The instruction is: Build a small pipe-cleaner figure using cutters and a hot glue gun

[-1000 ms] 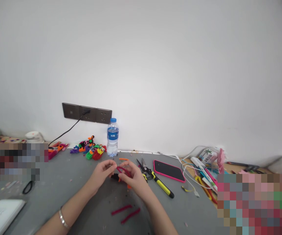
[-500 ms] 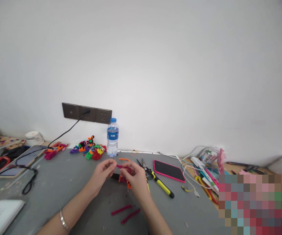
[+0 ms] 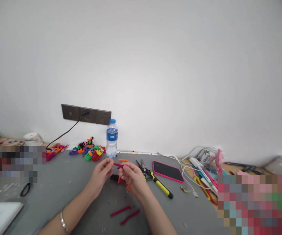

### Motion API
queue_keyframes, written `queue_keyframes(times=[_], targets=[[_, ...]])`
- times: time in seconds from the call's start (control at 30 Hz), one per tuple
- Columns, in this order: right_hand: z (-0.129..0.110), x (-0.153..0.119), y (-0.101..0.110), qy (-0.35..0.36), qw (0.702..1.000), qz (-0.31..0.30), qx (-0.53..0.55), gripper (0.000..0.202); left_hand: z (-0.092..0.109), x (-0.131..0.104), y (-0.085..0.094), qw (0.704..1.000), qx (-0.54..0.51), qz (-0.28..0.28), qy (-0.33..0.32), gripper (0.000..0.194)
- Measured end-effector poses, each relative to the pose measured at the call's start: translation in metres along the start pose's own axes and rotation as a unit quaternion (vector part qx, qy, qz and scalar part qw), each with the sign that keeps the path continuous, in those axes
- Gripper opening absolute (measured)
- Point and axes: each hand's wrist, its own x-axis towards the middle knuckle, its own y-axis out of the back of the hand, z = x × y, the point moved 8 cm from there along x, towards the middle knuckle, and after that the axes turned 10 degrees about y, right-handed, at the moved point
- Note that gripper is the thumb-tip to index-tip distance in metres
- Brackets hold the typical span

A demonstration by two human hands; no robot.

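Note:
A short magenta fuzzy stem [image 3: 118, 165] stretches between my two hands above the grey mat. My left hand [image 3: 102, 176] pinches its left end, and my right hand [image 3: 134, 179] pinches the right end. Below and behind my fingers lies a black and orange piece [image 3: 115, 178], partly hidden by my right hand. Two more magenta stems [image 3: 120, 211] rest on the mat nearer to me. An orange stem [image 3: 123, 160] lies just beyond my hands.
Yellow-black pliers [image 3: 161, 186] and a pink-edged phone [image 3: 168, 171] lie to the right. A water bottle [image 3: 111, 138] stands by the wall, beside colourful fuzzy figures [image 3: 95, 153]. A white device [image 3: 2, 215] sits at the near left; cables and tools lie at the right.
My right hand has turned slightly and its fingers have shifted along the magenta stem, which now shows as a straighter piece between the hands. The view has shifted slightly.

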Motion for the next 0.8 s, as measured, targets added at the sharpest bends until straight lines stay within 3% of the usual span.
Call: queue_keyframes(times=[0.53,0.8], targets=[[-0.014,0.000,-0.005,0.064,0.997,-0.008,0.053,0.030,-0.004,-0.001,-0.007,0.998,0.057,-0.032,0.005,0.037],[-0.019,0.002,-0.001,0.073,0.995,-0.004,0.064,0.031,-0.001,-0.005,-0.012,0.991,0.116,-0.046,-0.036,0.034]])
